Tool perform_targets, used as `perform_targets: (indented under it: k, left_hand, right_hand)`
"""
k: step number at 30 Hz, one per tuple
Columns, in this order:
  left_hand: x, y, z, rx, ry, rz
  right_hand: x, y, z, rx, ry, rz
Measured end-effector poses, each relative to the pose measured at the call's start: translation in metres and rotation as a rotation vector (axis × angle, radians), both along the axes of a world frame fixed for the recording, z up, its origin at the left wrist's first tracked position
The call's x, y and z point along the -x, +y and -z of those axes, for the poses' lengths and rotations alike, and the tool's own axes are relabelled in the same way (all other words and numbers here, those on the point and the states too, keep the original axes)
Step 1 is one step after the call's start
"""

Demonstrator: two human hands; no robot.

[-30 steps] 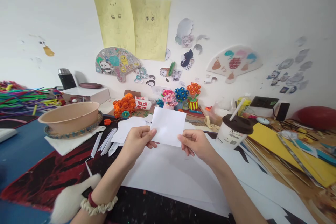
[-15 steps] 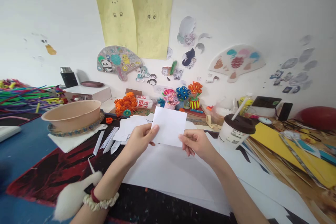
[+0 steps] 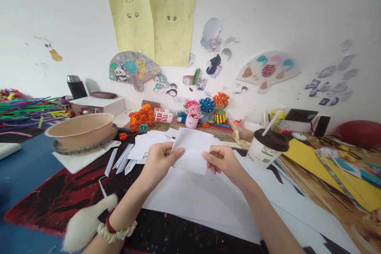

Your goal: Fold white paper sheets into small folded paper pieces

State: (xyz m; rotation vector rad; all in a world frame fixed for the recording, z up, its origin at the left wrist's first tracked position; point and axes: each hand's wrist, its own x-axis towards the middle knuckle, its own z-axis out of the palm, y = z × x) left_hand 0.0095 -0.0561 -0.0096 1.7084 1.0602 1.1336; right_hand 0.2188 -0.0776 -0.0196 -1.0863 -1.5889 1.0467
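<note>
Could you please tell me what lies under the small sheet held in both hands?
Large white paper shows below the small sheet; whatever the sheet itself covers cannot be seen.

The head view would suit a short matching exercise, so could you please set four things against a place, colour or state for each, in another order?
Things:
1. Small white paper
2. Round tub
3. Lidded cup
4. Striped pot

Places, colours and states:
A. Has a pale straw sticking up from it
B. Held between the left hand and the right hand
C. Has orange flowers standing in it
D. Beige

Right pairs: 1-B, 2-D, 3-A, 4-C
</note>
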Motion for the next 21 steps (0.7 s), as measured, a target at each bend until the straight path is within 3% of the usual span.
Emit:
perform_targets:
  k: [7,11,14,21]
  left_hand:
    - [-0.0021,0.0007,0.0002,0.002,0.115,0.006]
    - [-0.0030,-0.0003,-0.0004,0.038,0.061,0.054]
    - [-0.0034,0.0001,0.0001,0.031,0.023,0.004]
    - [-0.0035,-0.0007,-0.0026,-0.082,0.149,-0.076]
  right_hand:
    - [-0.0015,0.0030,0.0054,-0.010,0.019,0.095]
    - [-0.0027,0.0010,0.0026,-0.032,-0.015,0.131]
    - [-0.0031,-0.0005,0.0009,-0.031,-0.028,0.119]
    - [-0.0027,0.0017,0.0049,-0.037,-0.004,0.110]
